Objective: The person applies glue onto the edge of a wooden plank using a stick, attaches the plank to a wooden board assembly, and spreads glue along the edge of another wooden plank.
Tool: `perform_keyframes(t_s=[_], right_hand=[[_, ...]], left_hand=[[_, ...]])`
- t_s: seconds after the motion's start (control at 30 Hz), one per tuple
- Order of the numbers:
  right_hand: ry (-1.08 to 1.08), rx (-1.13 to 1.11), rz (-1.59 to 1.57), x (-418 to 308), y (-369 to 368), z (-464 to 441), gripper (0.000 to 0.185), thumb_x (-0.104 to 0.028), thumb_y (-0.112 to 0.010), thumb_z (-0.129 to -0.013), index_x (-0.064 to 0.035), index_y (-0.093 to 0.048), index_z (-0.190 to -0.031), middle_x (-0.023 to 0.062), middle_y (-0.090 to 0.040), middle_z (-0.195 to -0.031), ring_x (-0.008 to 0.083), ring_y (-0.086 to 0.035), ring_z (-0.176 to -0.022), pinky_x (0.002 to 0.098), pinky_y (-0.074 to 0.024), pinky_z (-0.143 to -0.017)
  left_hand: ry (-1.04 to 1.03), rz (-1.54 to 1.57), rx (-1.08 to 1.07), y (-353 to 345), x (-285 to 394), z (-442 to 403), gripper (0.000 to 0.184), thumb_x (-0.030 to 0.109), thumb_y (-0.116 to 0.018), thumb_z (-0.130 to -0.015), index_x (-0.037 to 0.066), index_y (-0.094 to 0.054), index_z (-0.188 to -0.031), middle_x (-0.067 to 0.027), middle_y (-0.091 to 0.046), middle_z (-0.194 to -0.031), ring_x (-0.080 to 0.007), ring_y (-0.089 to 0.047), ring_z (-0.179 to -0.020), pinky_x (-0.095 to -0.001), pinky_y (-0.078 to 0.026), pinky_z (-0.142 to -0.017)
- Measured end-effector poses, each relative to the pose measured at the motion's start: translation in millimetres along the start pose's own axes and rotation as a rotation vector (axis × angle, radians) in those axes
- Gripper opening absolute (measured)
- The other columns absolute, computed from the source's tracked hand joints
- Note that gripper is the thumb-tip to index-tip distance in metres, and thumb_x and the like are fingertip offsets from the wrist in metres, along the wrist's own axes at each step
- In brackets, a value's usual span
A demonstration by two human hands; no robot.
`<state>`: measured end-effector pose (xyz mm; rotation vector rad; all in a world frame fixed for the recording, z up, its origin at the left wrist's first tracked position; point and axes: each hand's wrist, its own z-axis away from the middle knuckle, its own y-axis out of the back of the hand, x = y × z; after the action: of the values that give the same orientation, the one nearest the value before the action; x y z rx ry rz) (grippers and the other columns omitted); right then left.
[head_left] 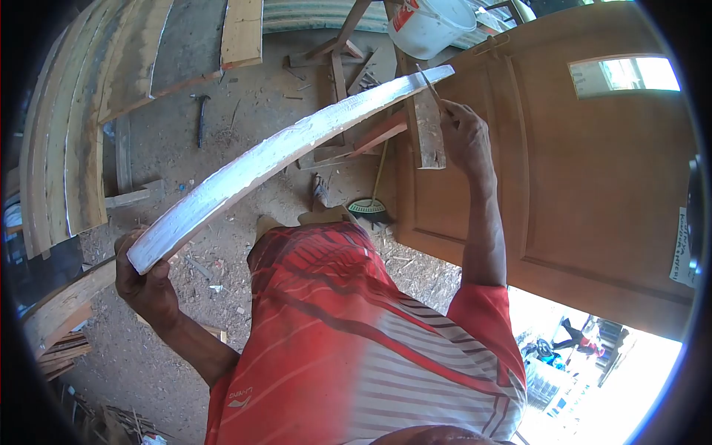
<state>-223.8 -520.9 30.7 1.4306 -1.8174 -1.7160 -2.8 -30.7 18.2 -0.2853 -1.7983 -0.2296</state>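
My left hand point(152, 289) grips the near-left end of a long wooden board point(252, 162), with fingers around its edges. A wet-looking white coating covers the board's upper face; bare wood shows along its lower edge. The board slants up to the right, its far end close to a wooden support point(429, 137). In my closed right hand point(469, 141) is a thin, flat stick-like spreader point(430, 87). Its tip lies across the coated face near the far end. Whether the spreader is wood or metal, I cannot tell.
Several wooden boards point(126, 59) lie side by side at upper left. A white bucket point(434, 30) stands at the top. On the right is a large panelled wooden door point(564, 185). A hammer point(201, 121) and a broom point(368, 206) are on the shaving-strewn floor point(222, 259).
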Motion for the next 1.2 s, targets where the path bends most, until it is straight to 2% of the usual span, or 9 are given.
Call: perform_keyframes(t_s=[0.17,0.33,0.43,0.47,0.6,0.73,0.83,1.0,1.2], right_hand=[[0.050,-0.181,-0.093,-67.5,9.1,8.5,0.026,-0.001,-0.059,-0.094,-0.0012,-0.070,-0.117,0.0192,-0.072,-0.102,0.0378,-0.071,-0.090,0.0428,-0.0565,-0.075],[0.320,-0.142,-0.319,-138.3,6.0,47.5,0.026,-0.001,-0.062,-0.093,-0.0031,-0.069,-0.118,0.0153,-0.071,-0.110,0.0349,-0.071,-0.090,0.0441,-0.0578,-0.076],[0.248,-0.070,-0.207,-122.8,13.9,35.9,0.028,0.000,-0.062,-0.093,-0.0036,-0.069,-0.120,0.0155,-0.072,-0.109,0.0341,-0.072,-0.088,0.0431,-0.0578,-0.077],[0.056,-0.098,-0.178,-113.4,14.6,33.2,0.028,0.000,-0.063,-0.093,-0.0039,-0.069,-0.120,0.0166,-0.071,-0.109,0.0336,-0.071,-0.089,0.0419,-0.0577,-0.078],[0.201,-0.152,-0.249,-115.3,5.9,50.9,0.032,0.000,-0.064,-0.092,-0.0061,-0.069,-0.124,0.0176,-0.070,-0.115,0.0338,-0.070,-0.093,0.0420,-0.0579,-0.078],[0.325,0.038,-0.301,-120.3,2.7,56.4,0.033,-0.003,-0.063,-0.095,-0.0040,-0.067,-0.128,0.0176,-0.069,-0.118,0.0317,-0.072,-0.097,0.0386,-0.0584,-0.079],[-0.392,0.196,-0.662,-79.6,-15.6,44.4,0.030,-0.006,-0.062,-0.097,-0.0023,-0.066,-0.127,0.0183,-0.071,-0.113,0.0282,-0.073,-0.097,0.0340,-0.0567,-0.080],[-0.389,0.496,-0.501,66.6,-109.0,9.6,0.031,-0.022,-0.062,-0.098,0.0003,-0.070,-0.118,0.0172,-0.075,-0.097,0.0284,-0.073,-0.091,0.0374,-0.0541,-0.081],[-0.341,0.511,-0.334,70.8,-151.0,-1.8,0.028,-0.021,-0.060,-0.098,0.0004,-0.071,-0.111,0.0186,-0.073,-0.098,0.0321,-0.072,-0.092,0.0396,-0.0532,-0.083]], left_hand=[[-0.014,-0.028,0.015,-5.6,6.7,2.9,0.058,0.026,-0.092,-0.072,0.001,-0.070,-0.119,-0.0071,-0.065,-0.115,-0.0226,-0.061,-0.113,-0.0387,-0.048,-0.103],[0.002,-0.028,0.033,-7.4,3.5,6.2,0.058,0.028,-0.093,-0.072,0.001,-0.070,-0.118,-0.0072,-0.065,-0.114,-0.0223,-0.061,-0.113,-0.0380,-0.049,-0.101],[-0.006,-0.062,-0.003,-1.7,0.0,7.7,0.058,0.028,-0.090,-0.076,-0.001,-0.067,-0.120,-0.0070,-0.064,-0.114,-0.0208,-0.060,-0.112,-0.0364,-0.048,-0.101],[-0.023,-0.075,-0.021,0.8,-3.5,8.0,0.057,0.028,-0.087,-0.080,-0.003,-0.064,-0.122,-0.0068,-0.063,-0.115,-0.0198,-0.060,-0.111,-0.0353,-0.046,-0.101],[-0.010,-0.061,-0.007,-2.8,0.2,5.1,0.058,0.030,-0.091,-0.075,-0.001,-0.069,-0.118,-0.0060,-0.065,-0.114,-0.0201,-0.061,-0.110,-0.0351,-0.048,-0.100],[0.014,-0.031,-0.012,-1.6,-2.2,1.0,0.056,0.029,-0.086,-0.084,-0.004,-0.064,-0.122,-0.0064,-0.065,-0.114,-0.0195,-0.061,-0.108,-0.0351,-0.047,-0.099],[-0.016,-0.077,-0.037,-1.9,0.8,-0.2,0.053,0.029,-0.078,-0.092,-0.006,-0.060,-0.127,-0.0088,-0.065,-0.118,-0.0200,-0.061,-0.110,-0.0360,-0.046,-0.100],[-0.025,-0.053,-0.050,-0.6,13.1,-2.7,0.049,0.025,-0.076,-0.094,-0.005,-0.061,-0.129,-0.0102,-0.066,-0.121,-0.0206,-0.061,-0.114,-0.0378,-0.047,-0.101],[-0.033,-0.064,-0.032,-6.7,32.0,1.1,0.044,0.025,-0.075,-0.095,-0.004,-0.063,-0.126,-0.0102,-0.067,-0.121,-0.0206,-0.062,-0.112,-0.0379,-0.050,-0.099]])
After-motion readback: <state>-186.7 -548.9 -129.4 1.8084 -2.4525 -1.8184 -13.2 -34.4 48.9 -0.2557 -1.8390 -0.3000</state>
